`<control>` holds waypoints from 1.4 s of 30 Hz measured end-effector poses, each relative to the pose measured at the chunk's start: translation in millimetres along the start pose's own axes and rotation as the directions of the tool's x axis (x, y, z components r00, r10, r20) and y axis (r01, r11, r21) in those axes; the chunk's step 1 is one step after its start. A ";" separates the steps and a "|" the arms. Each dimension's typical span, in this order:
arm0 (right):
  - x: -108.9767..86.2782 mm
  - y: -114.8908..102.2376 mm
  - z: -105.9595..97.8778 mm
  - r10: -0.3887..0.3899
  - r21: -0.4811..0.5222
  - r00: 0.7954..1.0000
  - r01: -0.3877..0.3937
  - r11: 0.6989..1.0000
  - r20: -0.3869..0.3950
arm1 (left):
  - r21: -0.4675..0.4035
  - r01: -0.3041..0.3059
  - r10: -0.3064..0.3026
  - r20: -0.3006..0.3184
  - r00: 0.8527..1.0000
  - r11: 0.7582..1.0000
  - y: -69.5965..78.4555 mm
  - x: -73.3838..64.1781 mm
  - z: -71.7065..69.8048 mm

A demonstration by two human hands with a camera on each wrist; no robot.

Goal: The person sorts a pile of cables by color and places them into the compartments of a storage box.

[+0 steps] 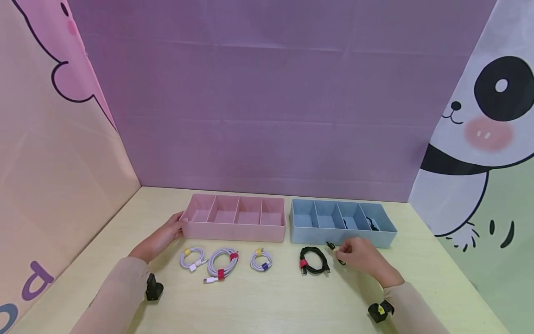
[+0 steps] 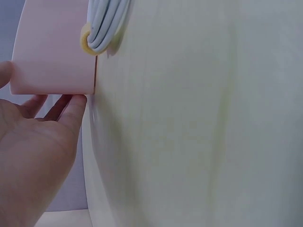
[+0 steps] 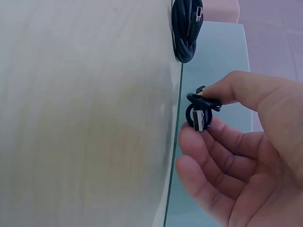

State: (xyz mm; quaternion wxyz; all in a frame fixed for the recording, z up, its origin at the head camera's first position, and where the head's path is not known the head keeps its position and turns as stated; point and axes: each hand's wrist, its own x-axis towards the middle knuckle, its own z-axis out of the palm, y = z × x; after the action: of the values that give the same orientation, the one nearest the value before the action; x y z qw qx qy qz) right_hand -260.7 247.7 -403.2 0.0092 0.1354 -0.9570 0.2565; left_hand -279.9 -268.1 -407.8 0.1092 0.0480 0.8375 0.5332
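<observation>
R fingers: blk cable, L: pink bin

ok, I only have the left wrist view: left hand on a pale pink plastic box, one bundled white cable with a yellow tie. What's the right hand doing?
Observer: The right hand pinches a small coiled black cable with a metal plug.
Operator: Any other box?
Observer: Yes, a light blue, four-compartment plastic box, to the right of the pink box.
Operator: Just the one white cable out?
Observer: No, three coiled white cables lie in a row on the table, in front of the pink box.
</observation>
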 end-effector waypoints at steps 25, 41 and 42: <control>3.1 -0.5 -7.7 -0.053 0.032 0.998 0.054 0.998 -0.034 | 0.015 0.016 -0.016 0.003 1.000 1.000 2.4 -2.1 -0.2; 5.7 -5.2 -19.0 -0.113 0.002 0.989 0.114 0.993 -0.098 | 0.016 0.013 -0.013 0.001 1.000 1.000 4.5 -3.8 0.3; 5.7 -5.6 -19.7 -0.119 -0.003 0.987 0.119 0.993 -0.104 | 0.016 0.013 -0.013 0.001 1.000 1.000 4.6 -3.9 0.3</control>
State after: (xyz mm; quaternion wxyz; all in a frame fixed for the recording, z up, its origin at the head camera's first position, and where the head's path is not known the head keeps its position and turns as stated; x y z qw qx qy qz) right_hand -265.8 251.3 -382.9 0.0740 0.1787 -0.9450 0.2636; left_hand -276.2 -266.6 -403.3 0.1127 0.0438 0.8421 0.5256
